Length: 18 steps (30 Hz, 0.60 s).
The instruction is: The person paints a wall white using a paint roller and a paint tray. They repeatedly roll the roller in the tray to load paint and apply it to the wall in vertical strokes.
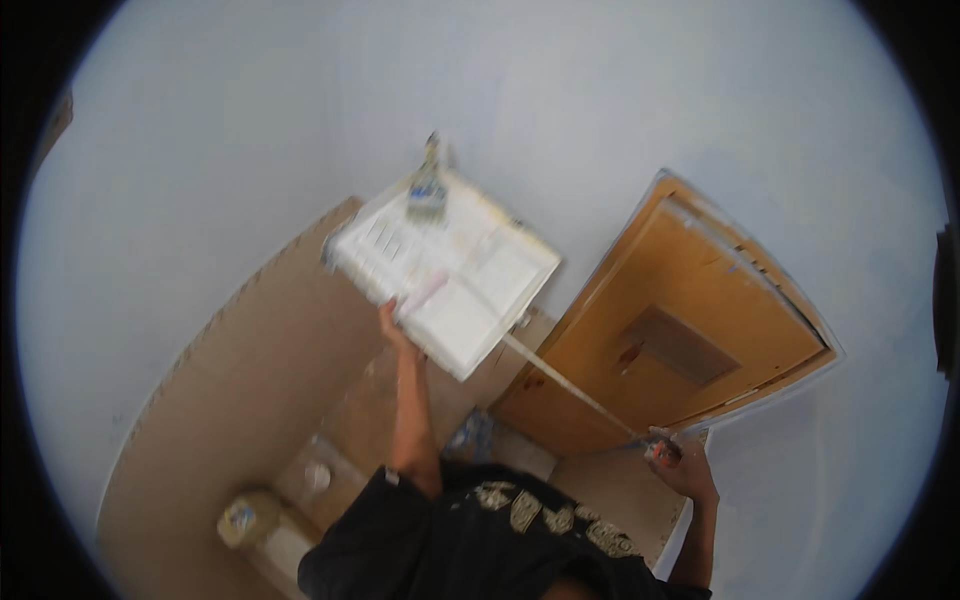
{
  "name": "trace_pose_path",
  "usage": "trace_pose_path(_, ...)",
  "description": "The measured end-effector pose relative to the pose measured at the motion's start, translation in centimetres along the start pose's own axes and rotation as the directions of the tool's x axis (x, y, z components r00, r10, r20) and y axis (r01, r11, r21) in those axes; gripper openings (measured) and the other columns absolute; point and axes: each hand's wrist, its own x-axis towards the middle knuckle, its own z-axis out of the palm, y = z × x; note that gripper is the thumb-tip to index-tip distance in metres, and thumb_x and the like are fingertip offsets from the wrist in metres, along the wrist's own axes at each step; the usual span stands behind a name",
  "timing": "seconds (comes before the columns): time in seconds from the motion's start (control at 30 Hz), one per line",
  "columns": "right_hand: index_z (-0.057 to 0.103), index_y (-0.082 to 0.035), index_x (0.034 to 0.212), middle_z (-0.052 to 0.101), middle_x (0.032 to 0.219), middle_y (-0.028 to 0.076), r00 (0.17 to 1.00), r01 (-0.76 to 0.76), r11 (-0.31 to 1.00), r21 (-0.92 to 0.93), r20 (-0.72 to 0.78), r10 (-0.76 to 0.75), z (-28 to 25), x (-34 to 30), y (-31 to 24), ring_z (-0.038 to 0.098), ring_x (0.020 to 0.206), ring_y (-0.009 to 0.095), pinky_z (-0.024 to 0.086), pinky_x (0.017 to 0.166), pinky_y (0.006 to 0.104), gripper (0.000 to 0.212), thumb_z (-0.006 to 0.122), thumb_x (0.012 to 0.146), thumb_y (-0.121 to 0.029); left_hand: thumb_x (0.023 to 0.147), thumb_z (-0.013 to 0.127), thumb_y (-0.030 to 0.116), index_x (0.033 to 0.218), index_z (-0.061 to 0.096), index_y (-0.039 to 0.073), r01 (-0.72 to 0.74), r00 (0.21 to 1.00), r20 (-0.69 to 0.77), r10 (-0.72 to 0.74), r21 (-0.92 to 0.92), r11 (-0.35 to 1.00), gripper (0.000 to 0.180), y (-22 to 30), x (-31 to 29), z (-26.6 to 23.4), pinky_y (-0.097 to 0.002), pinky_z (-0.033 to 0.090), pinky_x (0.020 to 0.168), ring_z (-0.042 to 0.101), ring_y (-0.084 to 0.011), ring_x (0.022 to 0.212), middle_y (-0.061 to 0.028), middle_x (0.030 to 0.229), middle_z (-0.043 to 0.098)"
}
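My left hand (394, 318) grips the near left edge of a white, paint-smeared paint tray (465, 335), holding it up in front of me at a tilt. A paintbrush (428, 195) lies across the tray's far side, its handle sticking out past the rim. A pinkish strip (428, 292) shows on the tray near my fingers. Off to the right, my right hand (683, 468) is closed round the red and dark grip of a long white rod (570, 385). The rod runs up to the tray's near right corner; its far end is hidden there, so its head cannot be made out.
Pale bluish walls (600, 90) surround me, with brown tiling (240, 370) low on the left. A wooden door (660, 330) stands on the right. Below are a yellowish container (240, 520), a small whitish round thing (317, 477) and a blue bundle (474, 434).
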Motion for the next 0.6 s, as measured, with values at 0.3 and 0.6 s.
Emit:
trace_pose_path(0.3, 0.062, -0.004, 0.109, 0.066, 0.092, 0.009, 0.847, -0.331, 0.926, -0.179, 0.377, 0.376, 1.2, -0.8, 2.0, 0.064, 0.08, 0.017, 0.05, 0.07, 0.0302, 0.046, 0.073, 0.075, -0.034, 0.077, 0.052, 0.04, 0.125, 0.044, -0.001, -0.002, 1.0, -0.02, 0.003, 0.04, 0.999, 0.063, 2.0, -2.0, -4.9, -0.0377, 0.042, 0.091, 0.052, -0.0284, 0.105, -0.0153, 0.114, 0.053)
trace_pose_path(0.6, 0.059, -0.009, 0.115, 0.065, 0.103, 0.007, 0.971, 0.033, 0.979, 0.201, 0.226, -0.079, -2.5, -2.7, -1.7, 0.062, 0.092, 0.017, 0.048, 0.082, 0.0307, 0.035, 0.063, 0.086, -0.03, 0.077, 0.047, 0.04, 0.135, 0.033, 0.001, 0.041, 0.996, 0.082, -0.038, -0.026, 0.999, 0.071, 2.8, -6.2, 4.0, -0.0438, 0.038, 0.098, 0.045, -0.0338, 0.118, -0.0176, 0.129, 0.044)
